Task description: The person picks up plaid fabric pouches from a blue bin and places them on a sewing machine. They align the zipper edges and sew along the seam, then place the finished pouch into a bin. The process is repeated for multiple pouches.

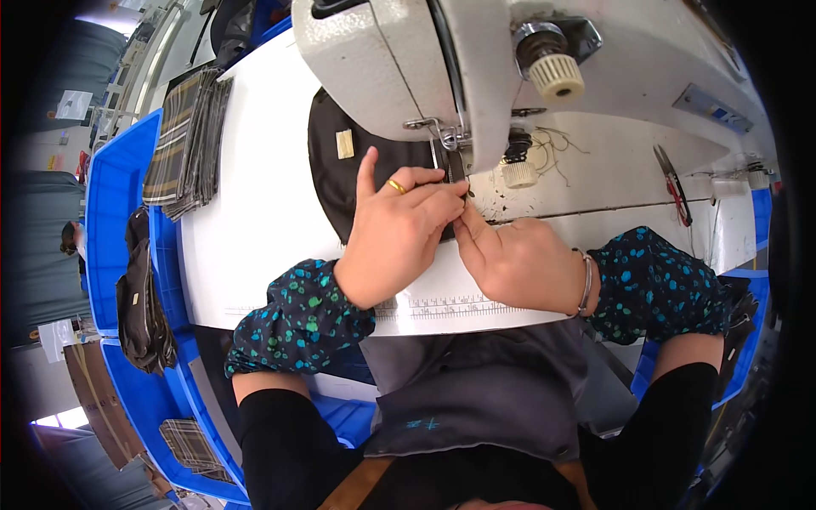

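A rounded piece of black fabric (374, 144) with a small cream label lies on the white sewing table, its right edge under the presser foot (452, 138) of a sewing machine. A narrow dark strip runs along that edge. My left hand (399, 221), a gold ring on one finger, rests over the fabric. Its little finger is raised, and its foremost fingers close on the fabric's edge just before the foot. Meeting them there, my right hand (518, 259) pinches the same edge between thumb and forefinger. The fingertips partly hide the strip.
The white machine head (382, 68) stands over the work. Loose threads and scissors (673, 187) lie to the right. A printed ruler scale (425, 308) runs along the near table edge. Stacked plaid pieces (183, 140) and blue bins (115, 221) stand at left.
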